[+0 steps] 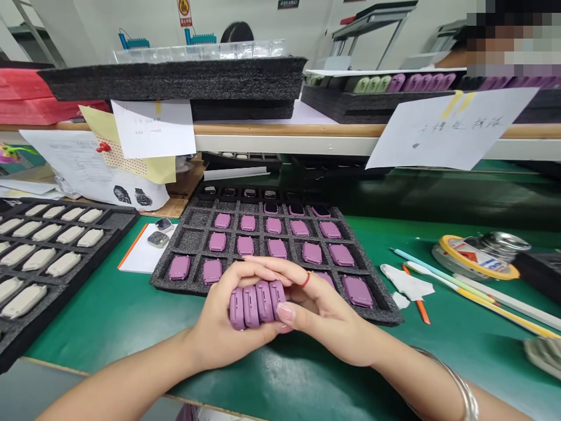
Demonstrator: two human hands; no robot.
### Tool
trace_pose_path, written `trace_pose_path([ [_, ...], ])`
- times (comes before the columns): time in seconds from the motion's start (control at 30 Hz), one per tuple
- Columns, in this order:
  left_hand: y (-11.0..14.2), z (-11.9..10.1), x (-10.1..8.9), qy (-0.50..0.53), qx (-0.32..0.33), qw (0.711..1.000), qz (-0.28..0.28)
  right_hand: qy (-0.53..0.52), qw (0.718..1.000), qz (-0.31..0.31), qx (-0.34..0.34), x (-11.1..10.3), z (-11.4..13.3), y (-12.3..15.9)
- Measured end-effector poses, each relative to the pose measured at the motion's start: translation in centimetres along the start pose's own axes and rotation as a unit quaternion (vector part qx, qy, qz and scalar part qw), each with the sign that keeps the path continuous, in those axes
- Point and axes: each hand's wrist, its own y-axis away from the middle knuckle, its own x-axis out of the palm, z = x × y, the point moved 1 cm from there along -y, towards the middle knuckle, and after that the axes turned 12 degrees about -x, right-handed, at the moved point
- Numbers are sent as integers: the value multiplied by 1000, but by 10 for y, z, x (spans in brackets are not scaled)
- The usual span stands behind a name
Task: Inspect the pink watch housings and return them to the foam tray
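Note:
Several purple watch cases [256,305] stand side by side in a row between my two hands, their slotted side edges towards me. My left hand [219,327] is wrapped round the row from the left and below. From the right, my right hand [337,324] closes on the same row, its thumb against the rightmost case and its fingers over the top. Just behind my hands lies a black foam tray [188,240] with purple cases [277,248] in many compartments. A few pieces in its back row show dark screens. My hands cover part of its front row.
At the left is another foam tray [118,221] with cream cases. Two watch pieces [158,238] lie on a white pad [138,257]. Pens [432,272], torn white scraps [407,283] and a tape roll [475,257] lie right. A shelf [280,130] crosses above; a co-worker sits beyond.

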Motion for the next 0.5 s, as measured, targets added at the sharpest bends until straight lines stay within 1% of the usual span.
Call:
trace_pose_path([
  [0.1, 0, 2, -1, -3, 13, 1000, 11, -18, 999, -38, 2, 5, -7, 3],
  [0.23, 2, 5, 0, -44, 30, 998, 20, 16, 989, -142, -29, 14, -11, 1],
  [0.3, 3, 5, 0, -52, 36, 998, 22, 11, 986, -162, -32, 16, -10, -1],
  [0.37, 3, 4, 1, -43, 50, 997, 36, -8, 986, -165, -19, 15, -8, -2],
  [0.43, 2, 3, 2, -30, 70, 996, 53, -14, 982, -187, -7, 10, -7, -3],
  [0.5, 2, 3, 2, -24, 81, 995, 56, -1, 977, -212, 4, 4, -6, -3],
])
